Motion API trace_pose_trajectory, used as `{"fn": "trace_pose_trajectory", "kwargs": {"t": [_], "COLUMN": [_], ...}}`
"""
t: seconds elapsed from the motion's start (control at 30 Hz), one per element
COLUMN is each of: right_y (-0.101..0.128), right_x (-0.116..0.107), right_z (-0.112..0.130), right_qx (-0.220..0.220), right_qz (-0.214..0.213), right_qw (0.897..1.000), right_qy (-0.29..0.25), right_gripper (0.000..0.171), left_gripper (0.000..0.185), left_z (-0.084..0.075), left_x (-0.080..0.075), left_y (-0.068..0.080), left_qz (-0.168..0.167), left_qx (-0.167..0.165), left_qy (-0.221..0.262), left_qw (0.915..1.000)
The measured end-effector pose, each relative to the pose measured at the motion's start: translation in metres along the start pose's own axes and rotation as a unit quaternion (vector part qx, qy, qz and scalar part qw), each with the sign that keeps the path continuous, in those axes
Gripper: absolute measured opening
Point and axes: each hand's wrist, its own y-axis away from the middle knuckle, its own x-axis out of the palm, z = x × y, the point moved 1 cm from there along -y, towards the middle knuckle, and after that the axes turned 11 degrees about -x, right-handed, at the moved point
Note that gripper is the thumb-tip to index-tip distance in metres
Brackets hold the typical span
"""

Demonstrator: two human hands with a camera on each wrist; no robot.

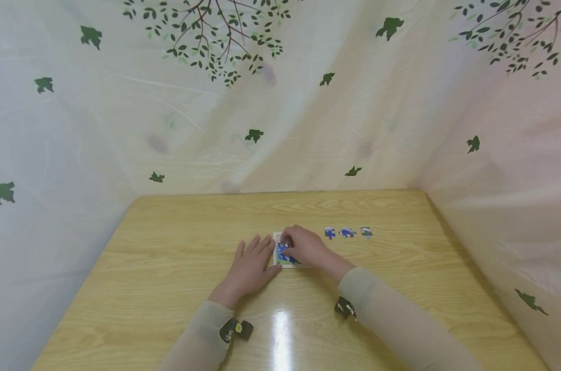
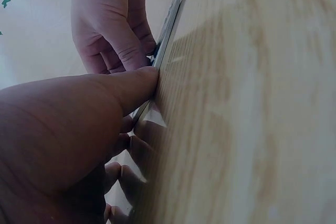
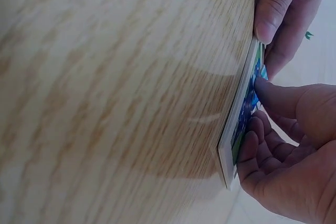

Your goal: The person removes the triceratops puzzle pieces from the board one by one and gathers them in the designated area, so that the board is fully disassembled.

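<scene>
A small jigsaw puzzle board (image 1: 290, 266) with a white frame and a blue and green picture lies flat on the table. My left hand (image 1: 250, 269) rests beside its left edge, fingers straight; the thumb (image 2: 142, 80) touches the frame near the front left corner. Over the picture, my right hand (image 1: 307, 248) pinches a blue puzzle piece (image 3: 263, 72) between thumb and curled fingers, close against the board. Most of that piece is hidden by the fingers. The right hand also covers the board's right part in the head view.
Right of the board, three loose puzzle pieces stand in a row: a blue one (image 1: 329, 233), another blue one (image 1: 347, 233) and a grey-green one (image 1: 366, 231). The wooden table (image 1: 169, 242) meets a pale leaf-print curtain (image 1: 285, 165) at its back edge.
</scene>
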Motion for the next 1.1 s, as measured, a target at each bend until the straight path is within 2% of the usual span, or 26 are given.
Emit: {"fn": "trace_pose_trajectory", "kwargs": {"t": [0.1,0.3,0.57,0.93,1.1], "right_y": [0.0,0.0,0.001,0.004,0.005], "right_x": [0.0,0.0,0.0,-0.001,-0.006], "right_z": [0.0,-0.001,-0.002,-0.009,-0.01], "right_qx": [0.002,0.0,-0.001,0.002,-0.003], "right_qz": [0.0,-0.003,-0.015,-0.05,-0.067], "right_qw": [1.0,1.0,1.0,0.997,0.995], "right_qy": [0.001,-0.002,-0.005,-0.066,-0.071], "right_gripper": [0.017,0.017,0.019,0.016,0.014], "left_gripper": [0.078,0.078,0.075,0.076,0.075], "left_z": [0.0,0.001,-0.008,-0.012,-0.012], "left_x": [0.0,0.001,-0.008,-0.01,-0.01], "left_y": [0.001,-0.001,0.003,0.005,0.005], "left_qz": [-0.005,0.006,0.008,0.012,0.008], "left_qx": [0.006,-0.008,-0.008,-0.014,-0.013], "left_qy": [0.004,0.001,-0.014,-0.032,-0.037], "left_qw": [1.0,1.0,0.9998,0.9993,0.9992]}}
